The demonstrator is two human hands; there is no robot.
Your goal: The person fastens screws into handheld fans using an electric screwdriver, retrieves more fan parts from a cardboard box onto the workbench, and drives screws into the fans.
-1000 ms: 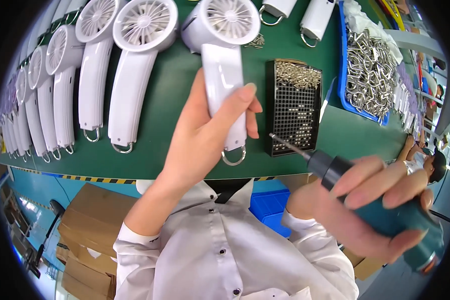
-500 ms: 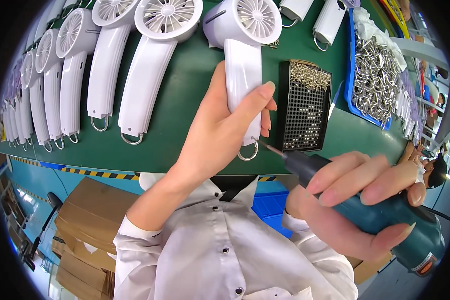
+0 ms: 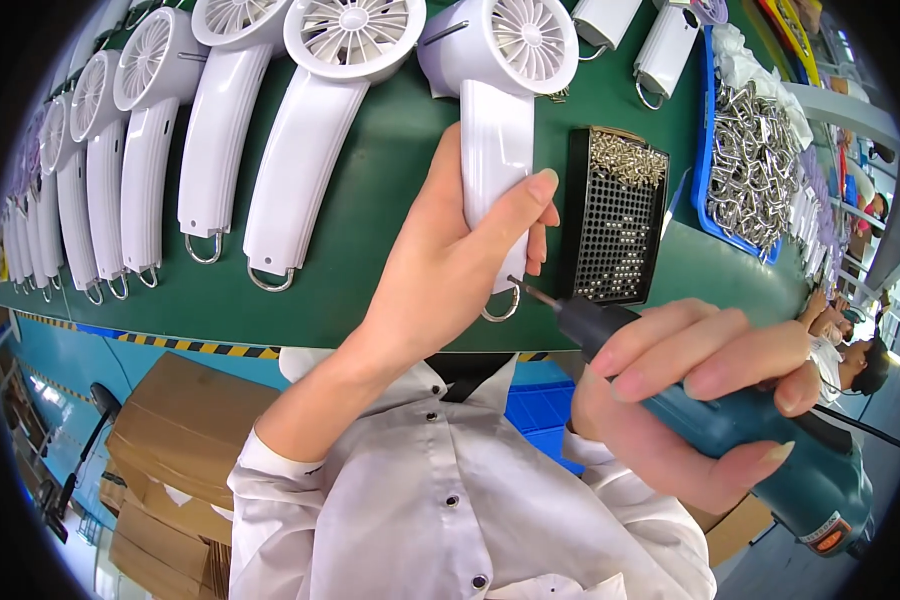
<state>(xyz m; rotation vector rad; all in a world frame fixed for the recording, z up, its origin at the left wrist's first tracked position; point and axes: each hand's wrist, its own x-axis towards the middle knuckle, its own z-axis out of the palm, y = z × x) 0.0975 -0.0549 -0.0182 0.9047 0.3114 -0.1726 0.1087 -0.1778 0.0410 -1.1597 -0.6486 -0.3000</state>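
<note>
- Hands both busy: left hand (image 3: 448,255) grips the glossy white fan (image 3: 498,135) by its handle, centre frame; right hand (image 3: 645,435) wraps a teal driver (image 3: 810,490), lower right.
- Thin bit right at the handle's end, beside its wire loop (image 3: 503,316).
- Smooth green table (image 3: 360,235) opens leftward; rightward, just a narrow strip before the black gridded tray (image 3: 578,225).
- Table's front edge curves close below.

We hold white handheld fan (image 3: 498,135) in left fingers (image 3: 537,245): round slotted head beyond them, metal ring (image 3: 515,306) below. Teal electric screwdriver (image 3: 725,422) slants through our right fingers (image 3: 685,350), bit (image 3: 540,294) ahead of them, tip at fan's ring end.
</note>
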